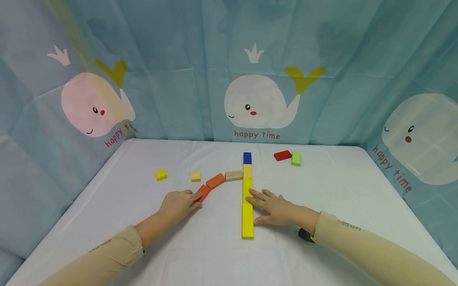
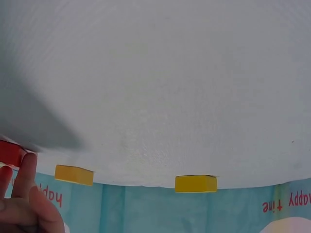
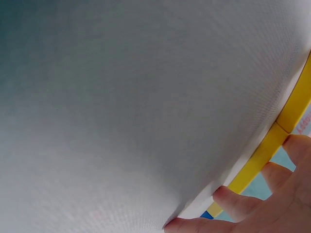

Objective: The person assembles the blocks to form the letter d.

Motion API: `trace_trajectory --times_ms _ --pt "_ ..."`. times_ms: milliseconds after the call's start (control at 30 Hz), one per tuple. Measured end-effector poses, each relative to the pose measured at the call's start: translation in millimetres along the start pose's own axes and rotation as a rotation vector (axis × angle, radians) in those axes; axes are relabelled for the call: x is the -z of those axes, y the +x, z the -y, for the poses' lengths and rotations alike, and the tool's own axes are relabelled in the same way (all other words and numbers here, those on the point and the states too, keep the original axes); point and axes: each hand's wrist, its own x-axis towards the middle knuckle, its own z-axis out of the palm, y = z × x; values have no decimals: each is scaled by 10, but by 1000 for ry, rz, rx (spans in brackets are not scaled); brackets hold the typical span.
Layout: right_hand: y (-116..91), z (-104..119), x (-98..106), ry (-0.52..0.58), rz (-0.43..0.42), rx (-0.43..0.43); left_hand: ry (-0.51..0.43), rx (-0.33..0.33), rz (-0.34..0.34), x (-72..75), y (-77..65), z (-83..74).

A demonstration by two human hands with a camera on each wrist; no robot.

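Observation:
A straight column of blocks runs away from me in the head view: a long yellow block [image 1: 247,222] nearest, another yellow block [image 1: 245,186], a paler yellow block [image 1: 247,171], and a blue block [image 1: 247,158] at the far end. From its left side a beige block [image 1: 234,176], an orange block [image 1: 216,181] and a second orange block [image 1: 203,192] curve toward me. My left hand [image 1: 177,205] pinches that nearest orange block between thumb and fingers. Spread along the column's right side, my right hand [image 1: 277,209] rests extended fingertips on the middle yellow block.
Two small yellow blocks, one farther left [image 1: 161,175] and one near the curve [image 1: 195,176], lie on the white tablecloth [image 1: 200,254]. A red block [image 1: 282,155] and a light green block [image 1: 296,158] lie back right. A whale-print curtain [image 1: 179,103] borders the table.

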Motion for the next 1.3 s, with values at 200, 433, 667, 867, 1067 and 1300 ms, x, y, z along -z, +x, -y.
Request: trace_trajectory --times_ms 200,433,667,867,1067,1300 --pt "-2 -7 -5 2 2 -3 -34 37 70 35 66 18" --pt "-54 12 -16 7 6 21 -33 12 -9 88 260 86" --pt "-261 142 -72 3 56 88 -22 -66 -55 49 643 95" --pt "-405 270 -114 0 89 114 -27 -174 -32 -103 1123 -40" --pt "-479 334 -169 -49 84 134 -23 -270 68 -279 1634 -321" --pt "-534 300 -230 -53 39 172 -2 -399 286 -500 2181 -701"
